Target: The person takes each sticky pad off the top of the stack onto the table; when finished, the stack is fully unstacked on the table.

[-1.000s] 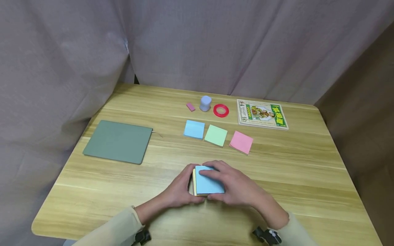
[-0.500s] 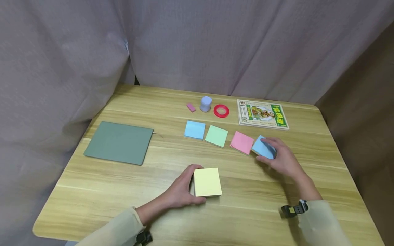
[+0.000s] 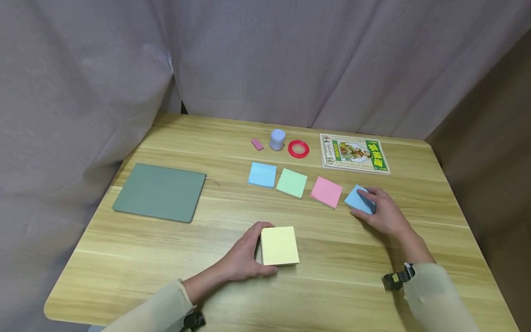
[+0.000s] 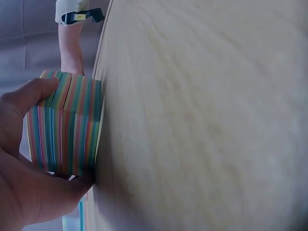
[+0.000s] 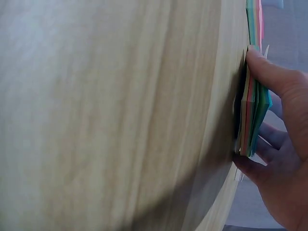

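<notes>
A thick block of sticky notes (image 3: 280, 245) with a yellow top sheet sits near the table's front edge; its side shows many coloured layers (image 4: 65, 127). My left hand (image 3: 244, 254) grips its left side with thumb and fingers. My right hand (image 3: 379, 211) holds a thinner blue-topped pad (image 3: 357, 199) against the table, thumb and fingers pinching its edges (image 5: 252, 118). That pad lies just right of a row of three pads: blue (image 3: 262, 174), green (image 3: 292, 183) and pink (image 3: 326, 192).
A grey-green mat (image 3: 160, 191) lies at the left of the wooden table (image 3: 166, 258). At the back are a pink eraser (image 3: 257, 144), a small lilac cylinder (image 3: 277, 139), a red tape ring (image 3: 298, 149) and a colourful book (image 3: 354, 153). Curtains hang behind.
My right hand lifted the blue-topped pad off the block, carried it to the right end of the row and set it down. The left hand stayed on the block, whose top is now yellow.
</notes>
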`<action>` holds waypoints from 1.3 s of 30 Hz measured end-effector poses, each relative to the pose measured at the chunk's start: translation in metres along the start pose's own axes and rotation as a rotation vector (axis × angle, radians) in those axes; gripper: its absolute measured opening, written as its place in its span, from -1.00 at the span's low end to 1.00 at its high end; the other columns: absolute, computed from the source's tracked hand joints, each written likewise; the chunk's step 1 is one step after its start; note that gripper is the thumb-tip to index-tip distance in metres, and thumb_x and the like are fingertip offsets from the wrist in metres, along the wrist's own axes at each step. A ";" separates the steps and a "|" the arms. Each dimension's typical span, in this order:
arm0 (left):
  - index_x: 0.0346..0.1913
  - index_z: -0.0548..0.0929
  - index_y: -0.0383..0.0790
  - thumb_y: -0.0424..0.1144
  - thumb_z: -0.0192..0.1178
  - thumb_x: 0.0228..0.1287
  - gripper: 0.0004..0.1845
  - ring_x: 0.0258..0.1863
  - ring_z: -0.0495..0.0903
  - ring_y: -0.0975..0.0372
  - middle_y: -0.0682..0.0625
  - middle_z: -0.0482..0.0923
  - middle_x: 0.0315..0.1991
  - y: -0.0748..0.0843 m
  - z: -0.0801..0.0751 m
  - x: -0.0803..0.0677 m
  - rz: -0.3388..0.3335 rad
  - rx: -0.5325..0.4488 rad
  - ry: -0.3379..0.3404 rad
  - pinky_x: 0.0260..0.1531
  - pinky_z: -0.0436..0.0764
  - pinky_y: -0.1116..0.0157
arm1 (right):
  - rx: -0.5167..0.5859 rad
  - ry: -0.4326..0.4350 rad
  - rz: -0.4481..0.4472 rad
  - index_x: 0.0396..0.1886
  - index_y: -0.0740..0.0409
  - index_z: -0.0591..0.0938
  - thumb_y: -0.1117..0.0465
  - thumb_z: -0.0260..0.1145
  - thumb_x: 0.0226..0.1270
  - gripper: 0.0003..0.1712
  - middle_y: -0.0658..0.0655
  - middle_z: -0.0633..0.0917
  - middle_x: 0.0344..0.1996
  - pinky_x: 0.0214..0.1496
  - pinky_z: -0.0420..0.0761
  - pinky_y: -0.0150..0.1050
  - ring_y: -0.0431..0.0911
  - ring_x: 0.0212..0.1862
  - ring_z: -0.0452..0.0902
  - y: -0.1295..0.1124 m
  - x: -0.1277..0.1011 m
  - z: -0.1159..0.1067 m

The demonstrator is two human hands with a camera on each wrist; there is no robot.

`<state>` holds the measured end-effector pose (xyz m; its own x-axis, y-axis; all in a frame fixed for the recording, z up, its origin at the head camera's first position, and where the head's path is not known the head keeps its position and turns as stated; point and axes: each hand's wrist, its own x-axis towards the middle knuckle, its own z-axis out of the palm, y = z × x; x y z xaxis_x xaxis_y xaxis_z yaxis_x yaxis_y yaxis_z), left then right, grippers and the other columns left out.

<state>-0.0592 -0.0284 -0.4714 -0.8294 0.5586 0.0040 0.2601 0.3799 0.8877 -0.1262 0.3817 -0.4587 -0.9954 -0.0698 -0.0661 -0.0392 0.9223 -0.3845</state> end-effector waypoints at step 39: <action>0.32 0.25 -0.01 -0.01 0.59 -0.16 -0.03 -0.05 0.43 0.25 0.11 0.39 0.12 -0.001 -0.002 -0.001 -0.012 -0.001 -0.018 -0.03 0.45 0.24 | 0.022 -0.187 -0.764 0.40 0.00 0.42 -0.17 0.50 0.07 -0.09 -0.01 0.38 0.36 0.29 0.37 -0.11 -0.15 0.34 0.27 -0.195 -0.056 0.041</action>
<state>-0.0592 -0.0307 -0.4716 -0.8234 0.5673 -0.0145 0.2498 0.3853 0.8883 -0.0592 0.1901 -0.4175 -0.6618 -0.7463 0.0711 -0.7033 0.5852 -0.4035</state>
